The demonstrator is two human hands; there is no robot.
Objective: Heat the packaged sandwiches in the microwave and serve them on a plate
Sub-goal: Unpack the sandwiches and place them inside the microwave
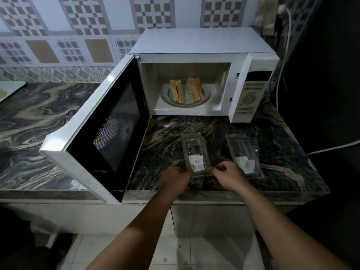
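both hands, left hand and right hand, seem to pinch a clear package on the tabletop before the open microwave; sandwiches sit inside it.

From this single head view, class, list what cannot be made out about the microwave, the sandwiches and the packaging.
- Microwave control panel: print too small and blurred to read.
- Sandwiches on the turntable: fillings not visible; only bread edges show.
- Label on the clear package: too small to read.
- Near end of that package: covered by the left hand and right hand.
- Second clear package: dim, transparent; contents unclear.
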